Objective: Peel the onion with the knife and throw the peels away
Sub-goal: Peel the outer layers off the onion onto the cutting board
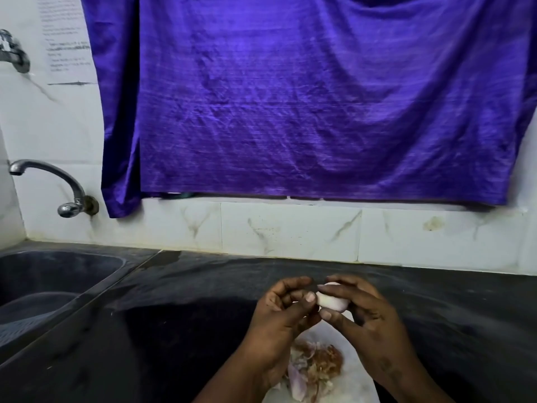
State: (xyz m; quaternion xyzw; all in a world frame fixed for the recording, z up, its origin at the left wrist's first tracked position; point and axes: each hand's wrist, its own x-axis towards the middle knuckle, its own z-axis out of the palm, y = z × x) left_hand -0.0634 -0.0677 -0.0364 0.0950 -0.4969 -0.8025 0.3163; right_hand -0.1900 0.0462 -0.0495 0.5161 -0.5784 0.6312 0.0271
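Most peeling done | left hand [284, 311] and right hand [363, 315] grasp onion [331, 302] | peels [319, 365] heaped below, not yet discarded

A printed paper sheet [62, 39] is taped to the white wall tiles. Its lines of text are too blurred to read.

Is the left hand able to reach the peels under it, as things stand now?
Probably yes. The peels lie on the white surface right below the left hand, with nothing between; but it must first release the onion.
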